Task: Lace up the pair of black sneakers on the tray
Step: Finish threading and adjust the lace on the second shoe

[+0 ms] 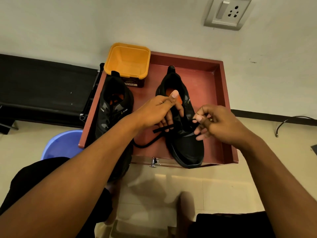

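Pinching one end of black lace (149, 144), right hand (220, 123) hangs over right sneaker (186, 148), right side of red tray (207, 78). Left hand (158, 109) grips other end, thumb up. Lace loops on tray between shoes. Left sneaker (112, 107) on left side. Yellow tub (127, 59) at far edge. Blue bucket (62, 143) on floor, near left.

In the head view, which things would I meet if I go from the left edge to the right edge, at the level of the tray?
Black bench → sneaker at the tray's left edge → sneaker under the hands → tray's right wall → cable by the wall.
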Tool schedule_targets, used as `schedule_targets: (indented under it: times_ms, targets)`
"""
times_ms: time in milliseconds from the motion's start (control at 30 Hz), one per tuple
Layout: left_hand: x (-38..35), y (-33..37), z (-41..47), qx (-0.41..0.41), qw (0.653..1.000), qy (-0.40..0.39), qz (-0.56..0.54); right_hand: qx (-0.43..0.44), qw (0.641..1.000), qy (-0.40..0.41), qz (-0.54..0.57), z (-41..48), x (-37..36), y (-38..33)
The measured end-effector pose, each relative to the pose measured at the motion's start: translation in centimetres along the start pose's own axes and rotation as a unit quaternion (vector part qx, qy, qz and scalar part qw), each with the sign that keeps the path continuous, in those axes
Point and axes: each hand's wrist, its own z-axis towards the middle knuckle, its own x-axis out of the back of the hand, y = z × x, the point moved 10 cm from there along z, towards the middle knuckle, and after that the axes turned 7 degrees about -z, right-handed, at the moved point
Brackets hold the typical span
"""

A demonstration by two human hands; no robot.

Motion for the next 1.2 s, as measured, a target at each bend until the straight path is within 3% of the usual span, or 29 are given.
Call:
schedule_targets:
  times_ms: [167, 300, 400, 533, 700, 833, 1100, 1200]
  targets:
    - [-0.1, -0.4, 0.2, 0.011, 1.0, -0.007, -0.01, 0.005, 0.997, 0.036, -0.073, 0.5, 1.5, 0.3]
    - [0.2, -0.3, 0.4, 0.001, 1.0, 0.015, -0.004, 0.024, 0.998, 0.034, -0.043, 1.0, 0.9, -1.1]
    - [0.3, -0.3, 0.6, -0.012, 0.999, 0.035, 0.01, 0.063, 0.993, 0.035, -0.092, 1.2, 0.2, -2.0]
    - [0.3, 0.2, 0.7, -0.03, 0.998, 0.051, 0.038, 0.055, 0.986, 0.053, -0.146, 1.6, 0.9, -1.3]
    - [0.2, 0.3, 0.8, -0.012, 0.999, 0.036, 0.034, 0.002, 0.99, 0.135, -0.038, 0.7, 5.7, 2.0]
    - [-0.2, 0.3, 1.1, 0.0, 1.0, 0.004, 0.017, -0.001, 0.995, 0.087, 0.04, 0.8, 4.8, 2.4]
    - [-0.3, 0.4, 1.1, -0.018, 0.998, 0.026, 0.057, 0.064, 0.997, 0.029, -0.044, 1.2, 2.1, 0.2]
    - [-0.3, 0.7, 0.9, -0.026, 0.996, 0.035, 0.071, 0.085, 0.992, 0.052, -0.083, 1.3, 2.0, -0.2]
